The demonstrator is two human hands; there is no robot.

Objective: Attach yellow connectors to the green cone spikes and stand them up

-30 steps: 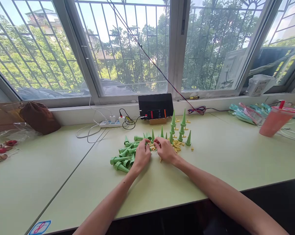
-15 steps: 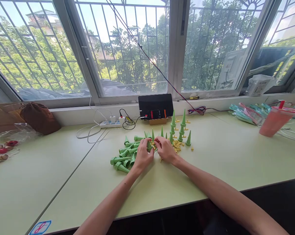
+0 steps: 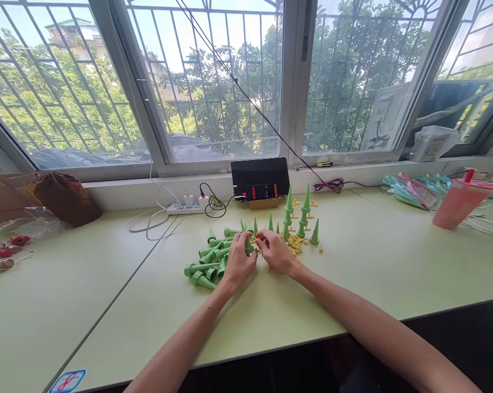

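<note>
Fingers of my left hand [image 3: 240, 258] are wrapped round a green plastic spike [image 3: 248, 246], mostly hidden by the hand. Close beside it, my right hand [image 3: 275, 251] pinches a small yellow valve piece [image 3: 253, 240] against the spike's side. A heap of loose green spikes [image 3: 205, 267] lies left of and beyond my left hand. Small yellow pieces [image 3: 298, 244] are piled just past my right hand. Stacked spikes with yellow pieces sticking out [image 3: 304, 218] stand upright behind that pile, and a single spike [image 3: 314, 233] stands to their right.
A dark tablet [image 3: 260, 177] leans at the back by the window, near a power strip [image 3: 185, 207] with cables. A red-lidded cup [image 3: 461, 204] and teal packets [image 3: 414, 190] are at the right. On the left sits a brown drawstring bag [image 3: 66, 199].
My right fingers have shifted very slightly at the yellow piece. My left hand keeps its hold on the green spike, and the heaps look the same.
</note>
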